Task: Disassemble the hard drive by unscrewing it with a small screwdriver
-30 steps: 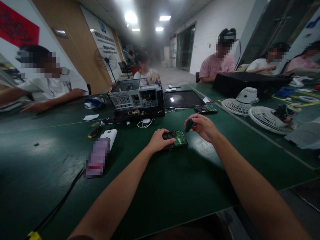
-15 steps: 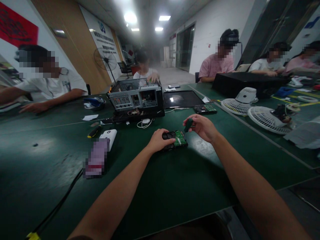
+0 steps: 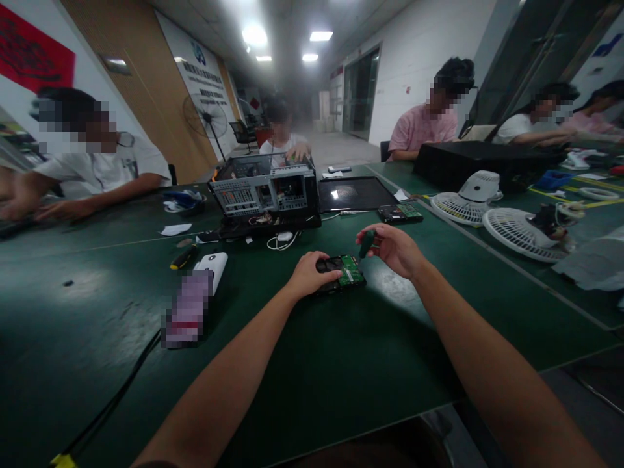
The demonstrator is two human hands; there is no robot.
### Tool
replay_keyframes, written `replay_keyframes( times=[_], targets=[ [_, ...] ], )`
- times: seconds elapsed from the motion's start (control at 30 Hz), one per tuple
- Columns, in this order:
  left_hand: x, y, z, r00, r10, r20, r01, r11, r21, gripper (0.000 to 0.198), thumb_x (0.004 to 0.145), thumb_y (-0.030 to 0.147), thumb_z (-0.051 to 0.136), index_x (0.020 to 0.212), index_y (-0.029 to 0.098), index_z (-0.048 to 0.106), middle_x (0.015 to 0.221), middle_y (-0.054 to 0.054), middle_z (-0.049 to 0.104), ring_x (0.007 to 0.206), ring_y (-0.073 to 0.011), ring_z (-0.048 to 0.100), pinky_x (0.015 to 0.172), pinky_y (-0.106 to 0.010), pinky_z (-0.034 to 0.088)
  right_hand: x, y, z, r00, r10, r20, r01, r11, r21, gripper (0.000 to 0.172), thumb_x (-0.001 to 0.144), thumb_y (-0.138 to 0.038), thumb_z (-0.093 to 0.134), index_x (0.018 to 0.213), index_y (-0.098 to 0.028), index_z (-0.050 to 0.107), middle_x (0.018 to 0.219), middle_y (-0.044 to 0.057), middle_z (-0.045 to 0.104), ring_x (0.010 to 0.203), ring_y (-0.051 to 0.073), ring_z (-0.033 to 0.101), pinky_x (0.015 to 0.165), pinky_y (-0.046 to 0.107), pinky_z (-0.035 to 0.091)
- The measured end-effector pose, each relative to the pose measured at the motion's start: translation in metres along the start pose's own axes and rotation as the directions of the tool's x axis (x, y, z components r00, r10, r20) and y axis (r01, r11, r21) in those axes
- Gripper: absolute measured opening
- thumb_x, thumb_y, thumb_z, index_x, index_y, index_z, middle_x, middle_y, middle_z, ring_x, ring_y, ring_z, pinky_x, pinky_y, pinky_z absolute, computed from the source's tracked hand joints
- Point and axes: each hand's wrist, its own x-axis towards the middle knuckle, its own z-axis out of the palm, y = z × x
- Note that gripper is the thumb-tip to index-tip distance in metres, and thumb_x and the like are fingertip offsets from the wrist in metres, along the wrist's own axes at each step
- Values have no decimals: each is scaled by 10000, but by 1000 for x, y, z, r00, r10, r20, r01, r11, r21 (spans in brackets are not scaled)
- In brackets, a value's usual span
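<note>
A hard drive (image 3: pixel 350 273) lies on the green table with its green circuit board facing up. My left hand (image 3: pixel 312 273) grips its left side, the thumb lying over the top near the board. In my right hand (image 3: pixel 390 248) is a screwdriver with a dark green handle (image 3: pixel 367 244), pinched between thumb and fingers. It tilts down toward the drive's right edge. The tip is too small to make out, so I cannot tell whether it touches a screw.
Beyond my hands stands an opened computer case (image 3: pixel 266 195). A second hard drive (image 3: pixel 400 213) lies beside a black panel (image 3: pixel 355 194). To the left are a yellow-black screwdriver (image 3: pixel 184 257) and a white power bank (image 3: pixel 214 263). White fan parts (image 3: pixel 524 234) lie on the right. Several people sit around.
My right hand and the screwdriver have shifted very slightly; the drive and my left hand stay put. The co-workers at left and right have moved a little.
</note>
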Motion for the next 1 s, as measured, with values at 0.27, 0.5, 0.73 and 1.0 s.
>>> replay_keyframes(
  times=[0.27,0.5,0.73,1.0],
  targets=[
    [0,-1,1,1000,5,-3,-5,1000,-6,639,729,648,789,1200,234,672,1180,-98,645,1127,-309,609,971,-436,498,0,1,-2,1000,-5,-29,4,999,-35,187,846,-327,732,1013,-244,706,967,49,725,886,202,665,629,295,517],
    [-1,3,-2,1000,-3,13,3,1000,-1,645,734,644,786,1223,242,664,1191,-95,640,1129,-309,609,971,-430,499,-1,1,-1,999,-7,-34,4,997,-81,185,848,-348,743,982,-223,762,930,54,701,814,171,625,595,271,485],
    [0,0,-1,1000,2,-1,-2,1000,-1,650,731,661,781,1214,243,666,1191,-92,641,1121,-304,609,970,-428,499,-2,-2,0,1000,8,8,-8,999,-39,195,881,-391,675,967,-221,717,1020,97,738,988,252,668,671,340,558],
    [0,2,-2,1000,-13,12,12,1000,6,641,733,646,788,1213,239,667,1201,-97,640,1141,-315,604,985,-437,496,-2,-1,1,998,-7,-57,2,995,-96,209,820,-353,771,999,-247,751,861,23,692,739,152,608,569,268,474]
  ],
)
